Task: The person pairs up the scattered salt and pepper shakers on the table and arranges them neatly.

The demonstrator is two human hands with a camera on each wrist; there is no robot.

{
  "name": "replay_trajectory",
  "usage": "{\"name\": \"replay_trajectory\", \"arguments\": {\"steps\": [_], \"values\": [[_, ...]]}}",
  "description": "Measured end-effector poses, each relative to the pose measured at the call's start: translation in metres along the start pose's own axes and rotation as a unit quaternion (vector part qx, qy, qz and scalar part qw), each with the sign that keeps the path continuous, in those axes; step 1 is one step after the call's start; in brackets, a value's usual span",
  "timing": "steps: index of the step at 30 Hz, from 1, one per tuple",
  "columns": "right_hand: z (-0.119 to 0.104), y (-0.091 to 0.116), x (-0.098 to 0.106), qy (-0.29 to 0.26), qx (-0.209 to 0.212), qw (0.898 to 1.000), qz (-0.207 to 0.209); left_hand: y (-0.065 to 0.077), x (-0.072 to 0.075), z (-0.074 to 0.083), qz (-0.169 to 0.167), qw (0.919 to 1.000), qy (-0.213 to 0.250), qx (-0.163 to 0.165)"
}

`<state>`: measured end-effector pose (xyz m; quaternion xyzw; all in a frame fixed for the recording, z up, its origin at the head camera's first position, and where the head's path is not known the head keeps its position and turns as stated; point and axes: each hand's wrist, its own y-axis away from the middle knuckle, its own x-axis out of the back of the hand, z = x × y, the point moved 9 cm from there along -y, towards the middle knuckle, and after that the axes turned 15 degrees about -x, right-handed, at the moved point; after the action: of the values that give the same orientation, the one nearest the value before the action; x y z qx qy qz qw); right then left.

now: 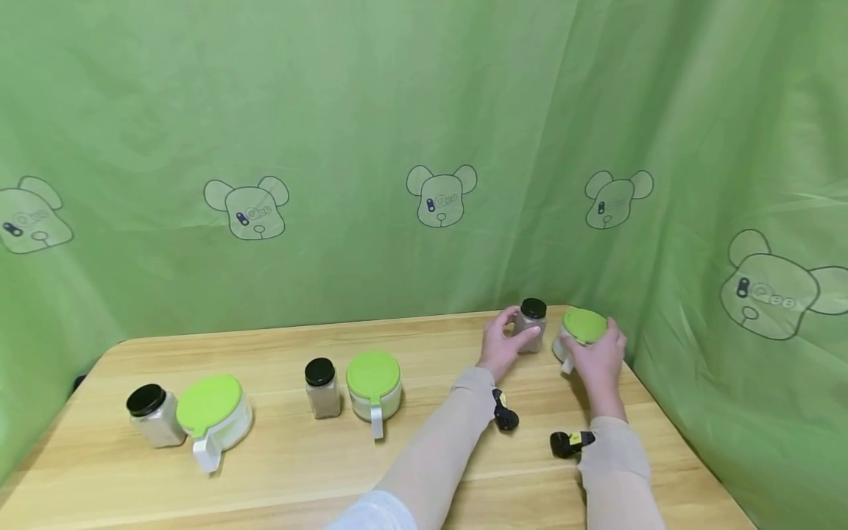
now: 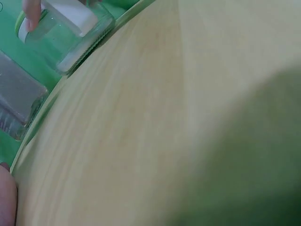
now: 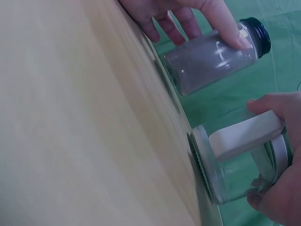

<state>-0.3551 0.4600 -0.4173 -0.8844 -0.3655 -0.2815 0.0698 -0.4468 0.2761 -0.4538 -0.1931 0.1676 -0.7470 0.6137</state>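
Observation:
My left hand [image 1: 500, 346] holds a square clear jar [image 1: 531, 333] with a black lid and greyish contents, near the table's back right. Its thumb lies along the jar's side in the right wrist view. Just to the right, my right hand [image 1: 601, 357] grips a round glass seasoning pot [image 3: 235, 181] by its upper part, around the green lid [image 1: 584, 324]. The pot's white handle [image 3: 247, 134] points toward the front. In the left wrist view, the jar [image 2: 19, 94] and the pot [image 2: 51, 40] appear side by side, bases close to the wooden table [image 2: 131, 117].
Mid-table stand another black-lidded jar [image 1: 323, 390] and a green-lidded pot [image 1: 374, 386]. A similar jar [image 1: 156, 418] and pot [image 1: 215, 412] stand at the left. A green curtain [image 1: 371, 258] hangs behind the table and along its right side.

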Motion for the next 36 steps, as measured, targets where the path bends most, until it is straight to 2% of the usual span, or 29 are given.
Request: {"name": "replay_trajectory", "arguments": {"steps": [5, 14, 19, 25, 36], "values": [[0.0, 0.0, 0.003, -0.013, -0.001, 1.0, -0.006, 0.004, 0.003, 0.001, 0.005, 0.9999, 0.005, 0.011], [-0.011, 0.005, 0.009, -0.008, 0.026, 1.0, -0.012, 0.01, 0.008, 0.002, 0.011, 0.9996, 0.009, 0.023], [-0.015, 0.011, 0.015, -0.002, 0.047, 0.999, -0.011, 0.012, 0.009, 0.003, 0.015, 0.9998, 0.011, 0.002], [-0.016, 0.016, 0.02, 0.003, 0.063, 0.998, -0.03, 0.017, 0.014, 0.008, 0.016, 0.9995, 0.021, -0.015], [-0.023, 0.019, 0.026, 0.049, 0.111, 0.991, -0.054, 0.023, 0.021, 0.01, 0.03, 0.9987, 0.04, -0.014]]}}
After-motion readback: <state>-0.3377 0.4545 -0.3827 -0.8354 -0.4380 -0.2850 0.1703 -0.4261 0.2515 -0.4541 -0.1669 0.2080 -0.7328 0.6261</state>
